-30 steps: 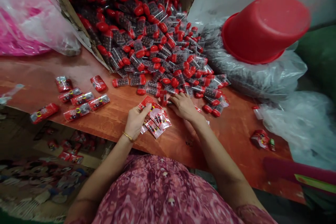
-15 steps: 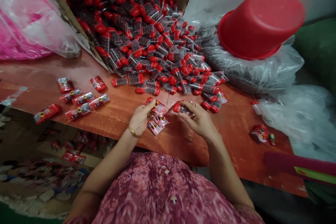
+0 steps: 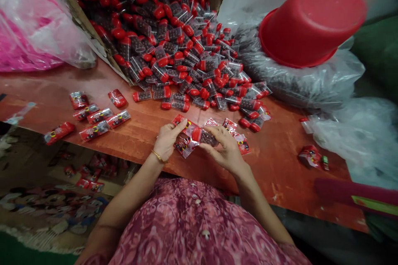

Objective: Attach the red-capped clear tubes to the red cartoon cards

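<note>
My left hand (image 3: 167,140) is closed on a small bunch of clear and red printed sleeves (image 3: 185,137), its thumb on top of them. My right hand (image 3: 224,147) pinches a clear tube with a red cap (image 3: 203,136), full of dark beads, and holds its capped end against the mouth of one sleeve. Both hands hover just above the reddish wooden table (image 3: 146,126), near its front edge. A few loose sleeves (image 3: 239,137) lie beside my right hand.
A big heap of red-capped tubes (image 3: 183,54) spills from a cardboard box at the back. Several filled sleeves (image 3: 99,116) lie in a row at the left. An upturned red basin (image 3: 311,25) rests on plastic bags at the right. A pink bag (image 3: 27,37) sits far left.
My right hand took a tube from the edge of the heap, drew it back and brought it to the sleeves in my left hand. The left hand stayed about where it was.
</note>
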### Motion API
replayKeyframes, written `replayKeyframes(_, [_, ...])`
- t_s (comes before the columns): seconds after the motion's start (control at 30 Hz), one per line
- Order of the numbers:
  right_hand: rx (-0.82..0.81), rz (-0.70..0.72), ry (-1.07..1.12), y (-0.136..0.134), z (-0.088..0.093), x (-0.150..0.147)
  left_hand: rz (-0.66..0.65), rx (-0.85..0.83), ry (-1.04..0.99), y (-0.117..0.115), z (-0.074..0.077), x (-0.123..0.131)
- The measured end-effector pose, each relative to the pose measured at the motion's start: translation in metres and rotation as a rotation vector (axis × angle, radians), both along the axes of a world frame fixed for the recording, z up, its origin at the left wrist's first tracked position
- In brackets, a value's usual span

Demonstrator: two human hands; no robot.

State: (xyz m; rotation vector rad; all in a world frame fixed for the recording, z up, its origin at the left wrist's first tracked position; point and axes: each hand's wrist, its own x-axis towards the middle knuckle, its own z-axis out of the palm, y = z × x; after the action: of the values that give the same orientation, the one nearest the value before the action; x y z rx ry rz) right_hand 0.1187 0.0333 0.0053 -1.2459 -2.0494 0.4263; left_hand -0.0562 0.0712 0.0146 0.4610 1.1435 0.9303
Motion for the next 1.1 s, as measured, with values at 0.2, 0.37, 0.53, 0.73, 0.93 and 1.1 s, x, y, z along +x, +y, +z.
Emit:
replayKeyframes(0.2, [-0.033,0.006,0.075,0.0,-0.003,-0.009,0.051,0.048,-0.042,-0.003,0.001,0.004])
replayKeyframes(0.37, [0.017,-0.12,0.105,-0.001,-0.009,-0.019,0.09,0.051,-0.09,-0.006,-0.004,0.008])
replayKeyframes(0.53, [0.027,-0.217,0.152,0.0,-0.016,-0.031,0.137,0.047,-0.212,-0.009,-0.008,0.014])
replayKeyframes(0.73, [-0.051,-0.251,0.224,0.003,-0.021,-0.043,0.19,0.033,-0.286,-0.013,-0.015,0.023])
replayKeyframes(0.93, [-0.078,-0.19,0.249,0.01,-0.019,-0.043,0.219,-0.018,-0.282,-0.008,-0.018,0.022])
replayKeyframes(1.1, [-0.215,-0.072,0.257,0.014,-0.017,-0.044,0.249,-0.017,-0.243,-0.006,-0.014,0.018])
